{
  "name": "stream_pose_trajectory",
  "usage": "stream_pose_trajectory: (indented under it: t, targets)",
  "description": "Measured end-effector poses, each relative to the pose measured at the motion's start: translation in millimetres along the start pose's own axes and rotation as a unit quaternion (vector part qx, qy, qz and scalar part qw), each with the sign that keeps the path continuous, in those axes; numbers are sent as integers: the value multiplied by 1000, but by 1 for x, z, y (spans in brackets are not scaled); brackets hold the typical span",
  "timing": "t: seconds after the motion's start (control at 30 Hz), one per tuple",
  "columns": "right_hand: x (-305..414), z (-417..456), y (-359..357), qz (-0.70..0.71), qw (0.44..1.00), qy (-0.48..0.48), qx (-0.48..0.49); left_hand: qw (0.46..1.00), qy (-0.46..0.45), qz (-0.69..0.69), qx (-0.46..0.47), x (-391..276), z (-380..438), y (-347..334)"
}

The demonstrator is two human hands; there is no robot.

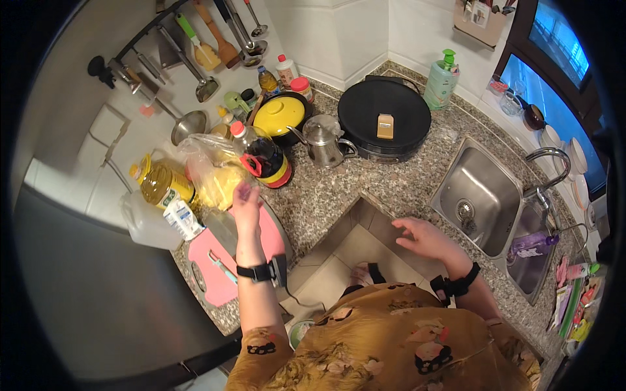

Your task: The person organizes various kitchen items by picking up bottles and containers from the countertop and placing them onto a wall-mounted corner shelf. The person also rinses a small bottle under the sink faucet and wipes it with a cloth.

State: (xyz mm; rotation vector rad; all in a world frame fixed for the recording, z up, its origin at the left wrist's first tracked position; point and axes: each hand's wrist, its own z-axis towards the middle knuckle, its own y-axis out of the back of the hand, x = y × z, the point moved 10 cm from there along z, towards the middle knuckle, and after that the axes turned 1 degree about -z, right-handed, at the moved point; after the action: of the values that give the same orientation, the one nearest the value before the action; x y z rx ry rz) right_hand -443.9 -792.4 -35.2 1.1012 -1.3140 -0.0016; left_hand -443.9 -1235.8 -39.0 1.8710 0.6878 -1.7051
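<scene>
My left hand (pixel 247 210) is raised over a pink cutting board (pixel 215 288), its fingers closed around a small purple item (pixel 243 191) too blurred to name. Partly hidden behind that wrist, a flat grey blade-like piece (pixel 220 229) lies across the board. A peeler with a light blue handle (pixel 222 266) rests nearer me. Just beyond the fingers are a clear plastic bag with yellow contents (pixel 220 183) and a dark sauce bottle with a red handle (pixel 266 161). My right hand (pixel 423 238) hovers by the counter's inner edge, fingers apart and holding nothing.
A yellow-lidded pot (pixel 279 116), a steel kettle (pixel 323 146) and a round black electric griddle (pixel 386 115) line the back. At right is a steel sink (pixel 481 190). An oil bottle (pixel 164 181) and a white carton (pixel 182 220) stand left. Utensils hang from a rail (pixel 151 27).
</scene>
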Motion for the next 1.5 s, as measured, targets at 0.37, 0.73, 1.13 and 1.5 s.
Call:
stream_pose_trajectory:
  t: [0.37,0.73,1.13,1.5]
  targets:
    - [-19,25,-13,31,996,-88,7,983,62,-140,99,15,70,-39]
    - [-56,-46,-4,46,977,-195,-77,982,59,-140,113,4,21,-22]
    - [-112,-254,-30,32,927,-298,-226,926,25,-46,374,-56,-122,-104]
    - [-98,-595,-128,79,782,-481,-389,765,27,120,633,-49,-400,-267]
